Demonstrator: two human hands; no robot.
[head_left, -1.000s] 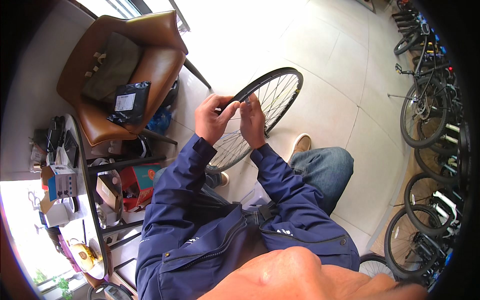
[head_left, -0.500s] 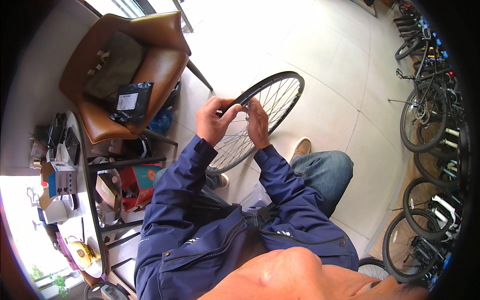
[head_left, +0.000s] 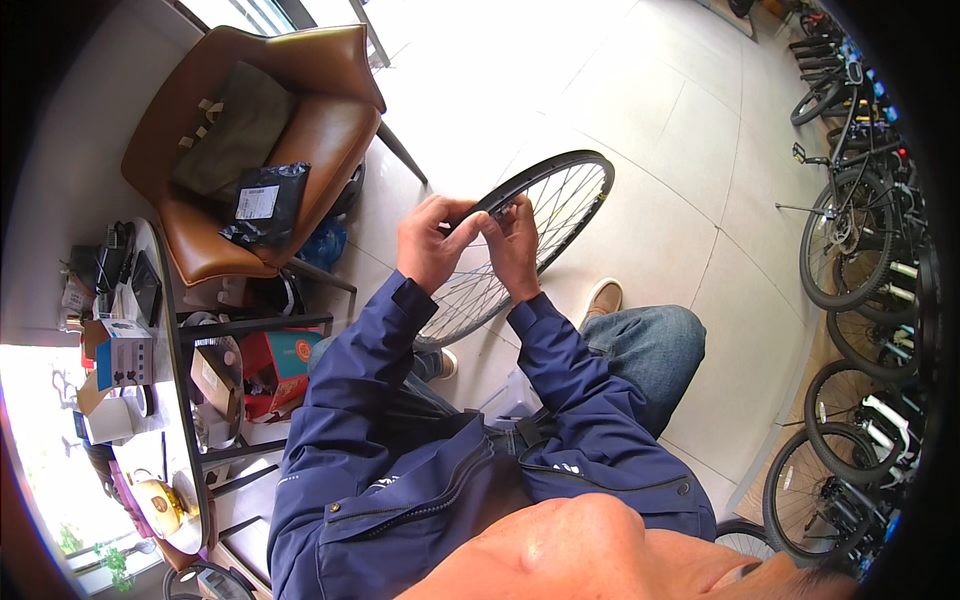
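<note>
A bicycle wheel (head_left: 541, 168) with a black rim and thin spokes stands tilted in front of me, between my legs. No tyre can be made out on its rim. My left hand (head_left: 430, 243) is closed around the near upper part of the rim, thumb pointing right. Beside it, my right hand (head_left: 514, 250) has its fingers bent over the same stretch of rim. Both thumbs nearly meet there. Whether something small lies between the fingertips is hidden.
At the left stands a brown armchair (head_left: 335, 130) with a black plastic parcel (head_left: 268, 205) on it. A table (head_left: 188, 440) with opened boxes is below it, and a red and teal box (head_left: 278, 370) sits underneath. Several bicycles (head_left: 850, 235) line the right side.
My right hand's fingertips have shifted slightly along the rim, and its thumb has come closer to my left thumb. The wheel has moved slightly; both hands stay on it.
</note>
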